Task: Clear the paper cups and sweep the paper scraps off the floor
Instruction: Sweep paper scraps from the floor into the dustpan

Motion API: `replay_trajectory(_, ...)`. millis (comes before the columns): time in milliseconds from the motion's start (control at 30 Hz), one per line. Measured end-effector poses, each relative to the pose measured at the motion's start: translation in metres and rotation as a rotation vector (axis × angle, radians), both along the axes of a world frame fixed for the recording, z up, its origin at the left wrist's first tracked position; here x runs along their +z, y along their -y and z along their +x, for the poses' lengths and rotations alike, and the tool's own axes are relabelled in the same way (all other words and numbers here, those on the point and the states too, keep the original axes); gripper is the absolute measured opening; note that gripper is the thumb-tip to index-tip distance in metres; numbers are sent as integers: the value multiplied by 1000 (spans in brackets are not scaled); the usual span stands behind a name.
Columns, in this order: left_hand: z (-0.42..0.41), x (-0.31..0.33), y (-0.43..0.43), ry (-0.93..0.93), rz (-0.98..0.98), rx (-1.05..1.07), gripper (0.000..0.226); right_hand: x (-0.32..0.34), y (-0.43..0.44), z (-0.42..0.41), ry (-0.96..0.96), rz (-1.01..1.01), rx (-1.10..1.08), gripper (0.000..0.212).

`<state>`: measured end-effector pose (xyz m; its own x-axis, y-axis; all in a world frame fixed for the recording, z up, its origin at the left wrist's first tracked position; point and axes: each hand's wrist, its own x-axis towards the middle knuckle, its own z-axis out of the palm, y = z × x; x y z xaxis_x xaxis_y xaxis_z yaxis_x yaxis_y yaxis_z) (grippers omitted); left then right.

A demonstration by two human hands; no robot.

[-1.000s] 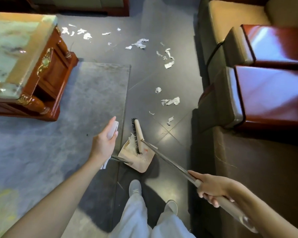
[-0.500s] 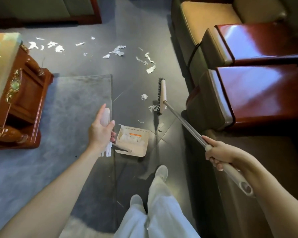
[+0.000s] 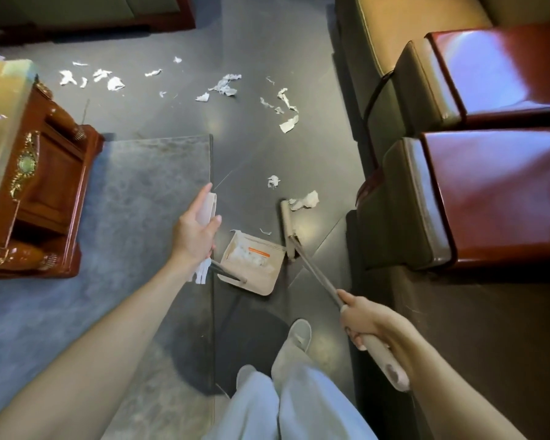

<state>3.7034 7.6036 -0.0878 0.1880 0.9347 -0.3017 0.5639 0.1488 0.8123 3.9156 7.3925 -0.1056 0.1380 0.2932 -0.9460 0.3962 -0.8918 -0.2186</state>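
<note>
so the right hand (image 3: pixel 367 319) has its grip wrapped round the broom (image 3: pixel 318 274), broom head (image 3: pixel 287 228) lying 12-to-6, nearest paper scraps (image 3: pixel 305 201) touching its far tip at 1 o'clock, dustpan (image 3: pixel 254 265) at its 8 o'clock, handle pinched in the left hand (image 3: pixel 194 233).

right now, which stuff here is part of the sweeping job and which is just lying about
Job:
- broom, gripped by right hand
- dustpan, handle held by left hand
- scraps

Just there:
- rug
- table
- armchairs
</note>
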Motion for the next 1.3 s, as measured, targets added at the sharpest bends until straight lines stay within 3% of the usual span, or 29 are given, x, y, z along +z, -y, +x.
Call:
replay_trajectory(133, -2, 1, -13, -19, 21, -50, 62, 11, -10, -17, -17, 4, 157, 79)
replay_trajectory(467, -50, 26, -25, -95, 126, -221, 60, 49, -23, 3, 97, 32, 106, 80)
replay_trajectory(667, -91, 30, -24, -64, 102, -316, 75, 43, -16, -40, 57, 38, -171, 76)
replay_trajectory(900, -133, 8, 1, -86, 74, -392, 56, 24, 8, -108, 93, -32, -185, 78)
replay_trajectory(1100, -119, 8, 13, -9, -72, -435, 58, 22, 25, -162, -99, -35, -403, 78)
replay_trajectory(1300, -125, 2, 12, -44, -12, -424, 57, 51, 46, -170, -233, -27, -520, 75)
